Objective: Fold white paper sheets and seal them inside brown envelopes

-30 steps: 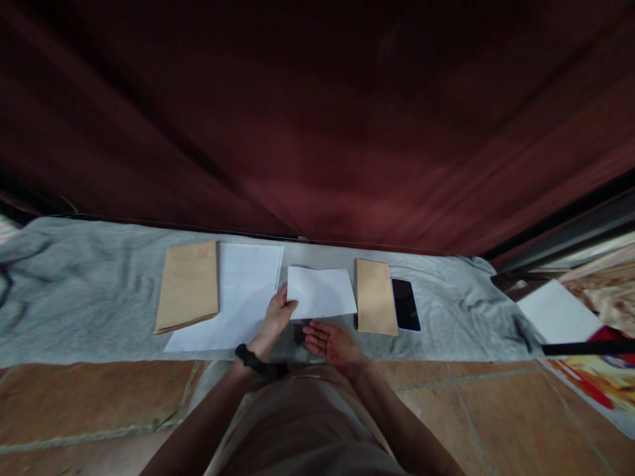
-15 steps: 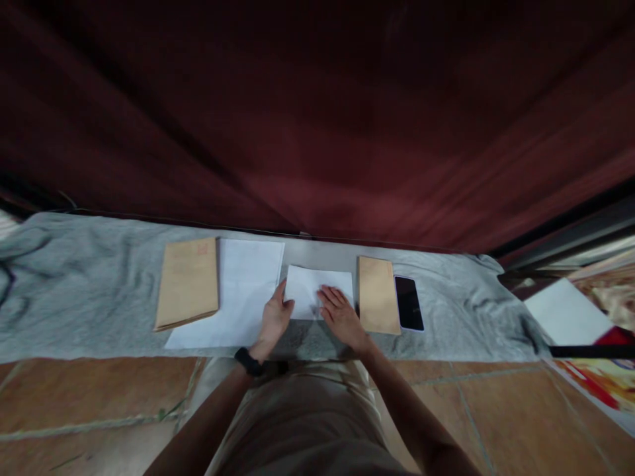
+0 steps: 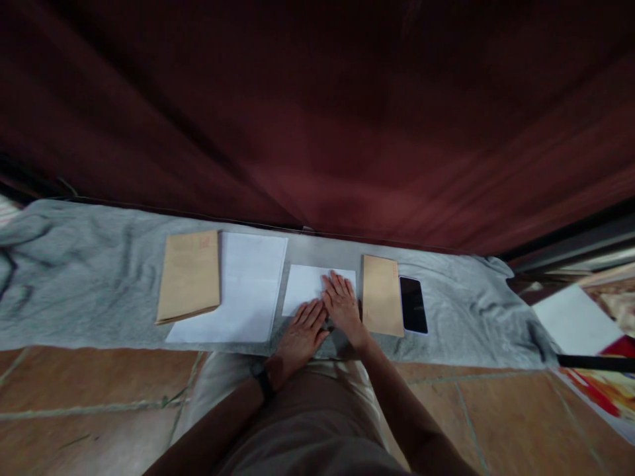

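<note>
A small white folded sheet (image 3: 305,287) lies on the grey cloth (image 3: 89,277) right in front of me. My right hand (image 3: 342,305) lies flat on the sheet's right half, fingers stretched out. My left hand (image 3: 300,334) rests flat at the sheet's near edge, fingers together and pointing toward the right hand. A black band sits on the left wrist. Neither hand holds anything.
A stack of white paper (image 3: 248,285) and a brown envelope pile (image 3: 189,276) lie to the left. Another brown envelope (image 3: 381,294) and a dark phone (image 3: 413,304) lie to the right. A dark red curtain (image 3: 317,112) hangs behind. More paper (image 3: 570,320) is at far right.
My left hand let go of the sheet's left edge and moved right to lie flat at its near edge. My right hand slid further onto the sheet.
</note>
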{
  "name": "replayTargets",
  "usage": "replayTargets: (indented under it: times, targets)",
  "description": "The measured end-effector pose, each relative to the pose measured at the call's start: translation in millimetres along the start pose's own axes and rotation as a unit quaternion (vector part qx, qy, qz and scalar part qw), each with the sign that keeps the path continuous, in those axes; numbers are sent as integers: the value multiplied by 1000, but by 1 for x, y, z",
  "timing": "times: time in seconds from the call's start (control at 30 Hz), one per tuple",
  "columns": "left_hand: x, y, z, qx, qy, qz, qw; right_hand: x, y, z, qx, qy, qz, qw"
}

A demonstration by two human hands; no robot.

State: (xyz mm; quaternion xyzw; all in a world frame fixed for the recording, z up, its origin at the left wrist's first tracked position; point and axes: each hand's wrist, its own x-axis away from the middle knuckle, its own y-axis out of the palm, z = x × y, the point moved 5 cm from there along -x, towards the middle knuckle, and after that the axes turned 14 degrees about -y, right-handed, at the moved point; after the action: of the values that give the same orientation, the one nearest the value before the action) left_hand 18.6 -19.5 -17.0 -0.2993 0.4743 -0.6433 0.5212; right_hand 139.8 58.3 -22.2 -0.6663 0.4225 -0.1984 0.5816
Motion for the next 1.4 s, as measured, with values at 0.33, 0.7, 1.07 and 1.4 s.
replayTargets:
  times: [0.33, 0.7, 1.07, 1.4]
  targets:
    - [2, 1, -1, -41, -1, 18, 999, -46, -3, 27, -31, 32, 64, 997]
    - [7, -2, -1, 10, -3, 20, 1000, -60, 29, -44, -49, -259, -99, 960]
    - [7, -8, 1, 3, 4, 22, 1000, -103, 22, -8, -26, -109, -26, 993]
    - [-8, -13, -52, 249, -253, 113, 928, 33, -1, -53, -73, -68, 81, 992]
